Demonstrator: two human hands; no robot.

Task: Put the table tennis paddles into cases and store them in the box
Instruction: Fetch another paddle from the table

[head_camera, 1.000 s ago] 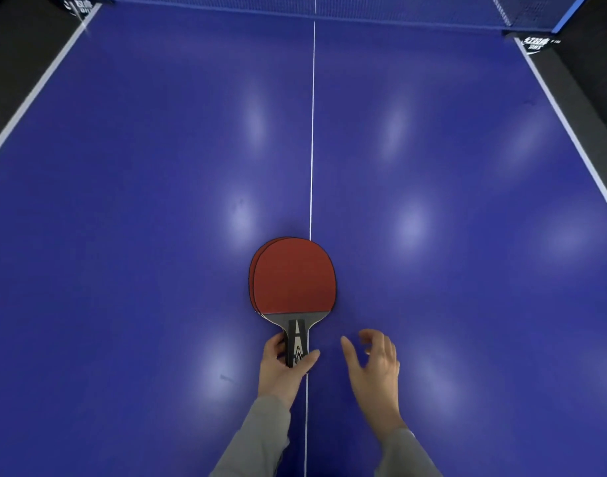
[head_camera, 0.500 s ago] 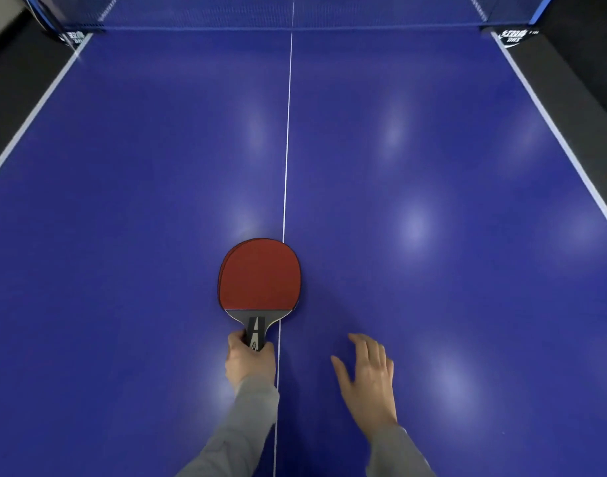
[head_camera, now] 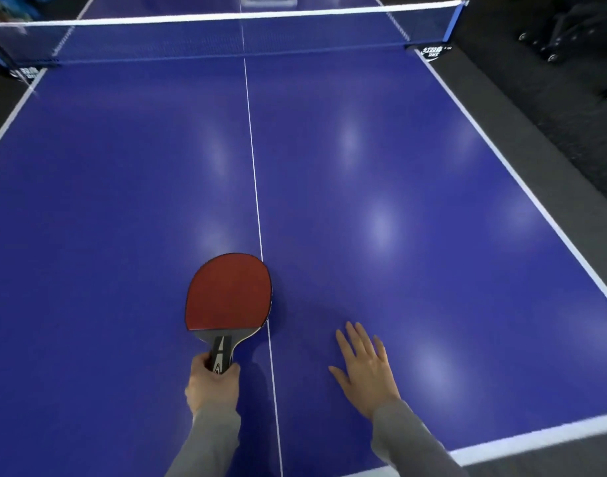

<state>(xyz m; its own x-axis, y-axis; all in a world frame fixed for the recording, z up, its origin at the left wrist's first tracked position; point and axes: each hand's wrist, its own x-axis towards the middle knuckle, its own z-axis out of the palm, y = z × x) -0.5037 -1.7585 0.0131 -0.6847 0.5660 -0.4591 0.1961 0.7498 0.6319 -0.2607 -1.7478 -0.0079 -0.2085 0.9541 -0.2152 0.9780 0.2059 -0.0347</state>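
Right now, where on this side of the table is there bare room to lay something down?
Bare blue table runs from the net to both hands, either side of the centre line. Crowded only near the edge: left hand gripping the paddle, right hand spread flat.

A blue table tennis table [head_camera: 364, 160] fills the view, edged in white with a thin white centre line [head_camera: 252, 153] running lengthwise. A blue net [head_camera: 226, 36] with a white top band spans its far end, clamped at both sides. Soft patches of overhead light glare on the tabletop, and dark grey floor [head_camera: 553, 139] lies to the right.
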